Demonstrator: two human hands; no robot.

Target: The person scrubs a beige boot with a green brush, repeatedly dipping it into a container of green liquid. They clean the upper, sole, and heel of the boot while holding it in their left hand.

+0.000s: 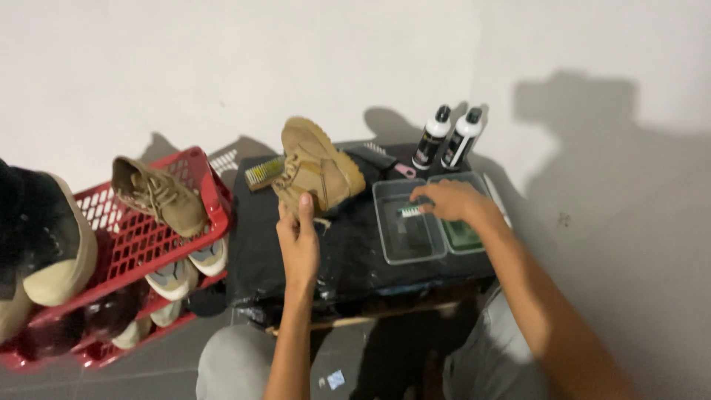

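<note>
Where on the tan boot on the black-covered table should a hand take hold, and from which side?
Grip the tan boot at its toe end, from the near side: it stands tilted with the toe toward the person, where the left hand already holds it.

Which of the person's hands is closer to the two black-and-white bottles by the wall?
The right hand. It reaches into the clear tray just in front of the two bottles, while the left hand holds the tan boot, farther to their left.
</note>
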